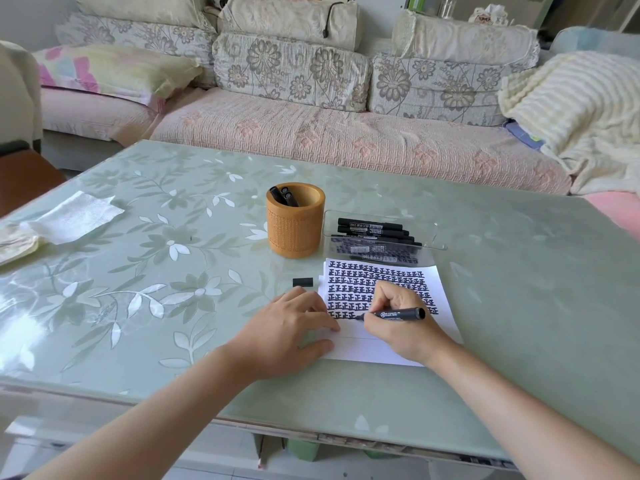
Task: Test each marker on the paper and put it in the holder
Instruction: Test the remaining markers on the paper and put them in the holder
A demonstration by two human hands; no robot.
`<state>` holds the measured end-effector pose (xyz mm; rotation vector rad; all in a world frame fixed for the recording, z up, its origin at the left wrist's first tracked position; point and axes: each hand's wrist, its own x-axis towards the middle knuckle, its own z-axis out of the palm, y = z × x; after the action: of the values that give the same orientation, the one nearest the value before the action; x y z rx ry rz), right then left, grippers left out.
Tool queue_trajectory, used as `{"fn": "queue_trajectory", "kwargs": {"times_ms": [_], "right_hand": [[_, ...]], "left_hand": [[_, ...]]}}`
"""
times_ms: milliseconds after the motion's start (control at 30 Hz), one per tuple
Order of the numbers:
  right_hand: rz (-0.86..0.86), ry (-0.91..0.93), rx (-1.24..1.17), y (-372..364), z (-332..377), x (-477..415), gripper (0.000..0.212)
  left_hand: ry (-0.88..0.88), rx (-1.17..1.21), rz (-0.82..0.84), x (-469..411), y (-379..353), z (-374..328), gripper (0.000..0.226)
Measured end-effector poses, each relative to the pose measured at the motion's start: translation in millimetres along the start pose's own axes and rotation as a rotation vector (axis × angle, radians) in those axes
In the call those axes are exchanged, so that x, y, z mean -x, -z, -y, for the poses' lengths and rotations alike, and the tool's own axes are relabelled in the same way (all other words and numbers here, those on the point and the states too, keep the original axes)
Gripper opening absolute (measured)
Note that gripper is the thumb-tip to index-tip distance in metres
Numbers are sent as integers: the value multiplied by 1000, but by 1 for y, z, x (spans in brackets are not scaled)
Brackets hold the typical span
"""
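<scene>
holder (295, 227) with two markers (286, 196), clear tray (437, 237) of black markers (372, 231)

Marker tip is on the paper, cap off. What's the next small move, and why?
Probably finish the stroke and lift the marker off the paper. The right hand grips it, tip on the sheet at the last written row, while the left hand presses the sheet flat. A cap lies loose beside the paper, so recapping should come before the holder.
</scene>
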<state>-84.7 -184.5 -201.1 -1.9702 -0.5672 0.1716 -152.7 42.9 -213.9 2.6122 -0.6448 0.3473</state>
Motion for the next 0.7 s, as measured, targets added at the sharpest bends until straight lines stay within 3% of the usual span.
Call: {"fn": "queue_trajectory", "kwargs": {"times_ms": [233, 367, 567, 633, 700], "right_hand": [[-89, -134, -198, 6, 5, -1, 22], [-97, -108, -232, 7, 14, -6, 11], [-42, -34, -207, 18, 22, -16, 47], [25, -23, -224, 23, 23, -20, 60], [77, -72, -302, 27, 24, -22, 54]], "left_hand": [[-14, 19, 7, -4, 1, 0, 26], [-14, 47, 8, -12, 6, 0, 26], [172, -123, -171, -26, 13, 16, 30], [265, -162, -148, -30, 14, 20, 34], [336, -167, -90, -32, 13, 24, 37]]}}
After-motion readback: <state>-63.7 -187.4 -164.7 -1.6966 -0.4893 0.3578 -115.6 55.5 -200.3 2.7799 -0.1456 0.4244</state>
